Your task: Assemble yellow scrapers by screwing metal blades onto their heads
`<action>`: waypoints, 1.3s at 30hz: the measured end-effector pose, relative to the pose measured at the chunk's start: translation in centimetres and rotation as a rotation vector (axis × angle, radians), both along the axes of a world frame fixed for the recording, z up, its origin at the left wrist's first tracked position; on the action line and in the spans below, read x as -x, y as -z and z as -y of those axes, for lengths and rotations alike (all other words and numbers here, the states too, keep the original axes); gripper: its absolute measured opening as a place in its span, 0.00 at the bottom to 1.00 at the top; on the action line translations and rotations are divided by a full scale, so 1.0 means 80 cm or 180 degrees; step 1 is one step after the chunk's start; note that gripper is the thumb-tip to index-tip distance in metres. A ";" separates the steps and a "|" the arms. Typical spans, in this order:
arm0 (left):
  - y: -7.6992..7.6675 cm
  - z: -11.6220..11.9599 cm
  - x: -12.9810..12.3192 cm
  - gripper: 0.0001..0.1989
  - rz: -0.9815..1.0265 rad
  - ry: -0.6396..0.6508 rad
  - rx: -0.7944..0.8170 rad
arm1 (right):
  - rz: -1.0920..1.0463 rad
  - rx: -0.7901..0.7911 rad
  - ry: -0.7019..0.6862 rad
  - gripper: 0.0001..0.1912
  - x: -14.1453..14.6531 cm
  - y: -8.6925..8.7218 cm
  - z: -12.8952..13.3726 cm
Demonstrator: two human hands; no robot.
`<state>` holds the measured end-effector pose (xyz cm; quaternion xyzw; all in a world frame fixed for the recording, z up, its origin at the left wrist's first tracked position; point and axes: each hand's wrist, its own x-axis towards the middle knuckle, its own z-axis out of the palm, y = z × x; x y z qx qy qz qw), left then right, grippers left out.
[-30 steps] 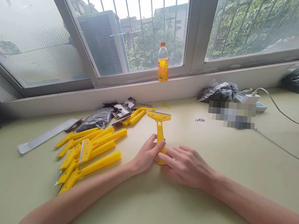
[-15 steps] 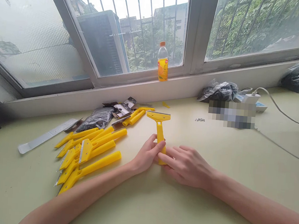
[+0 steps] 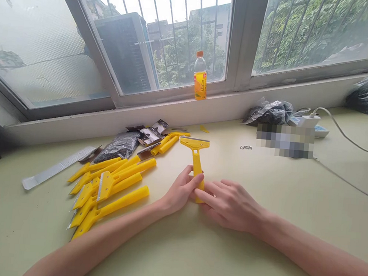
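Note:
A yellow scraper stands roughly upright between my hands, its wide head with a metal blade edge at the top. My left hand grips the handle from the left, thumb across its front. Lower down, my right hand closes its fingers on the handle's bottom end; its palm side is hidden. Several more yellow scrapers lie in a pile on the table, left of my hands and beside my left forearm. Further back lie a few other yellow scraper pieces.
Behind the pile are a bag of black parts, dark printed packets and a clear plastic strip. Small screws lie at the right, near another bag and a power strip. An orange-capped bottle stands on the sill.

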<state>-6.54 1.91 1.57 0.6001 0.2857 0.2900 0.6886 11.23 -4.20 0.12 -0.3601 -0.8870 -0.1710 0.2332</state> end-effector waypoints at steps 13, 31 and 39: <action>0.003 0.000 0.000 0.20 0.0097 -0.0022 0.0009 | -0.0003 -0.0032 0.0052 0.10 -0.002 0.002 -0.002; 0.000 0.001 0.000 0.22 0.0078 0.0019 -0.0023 | -0.0074 -0.0173 0.0027 0.08 -0.005 0.002 -0.005; 0.000 -0.001 0.003 0.23 0.0126 0.0059 -0.0077 | -0.0293 -0.0090 -0.0126 0.06 -0.007 0.001 -0.003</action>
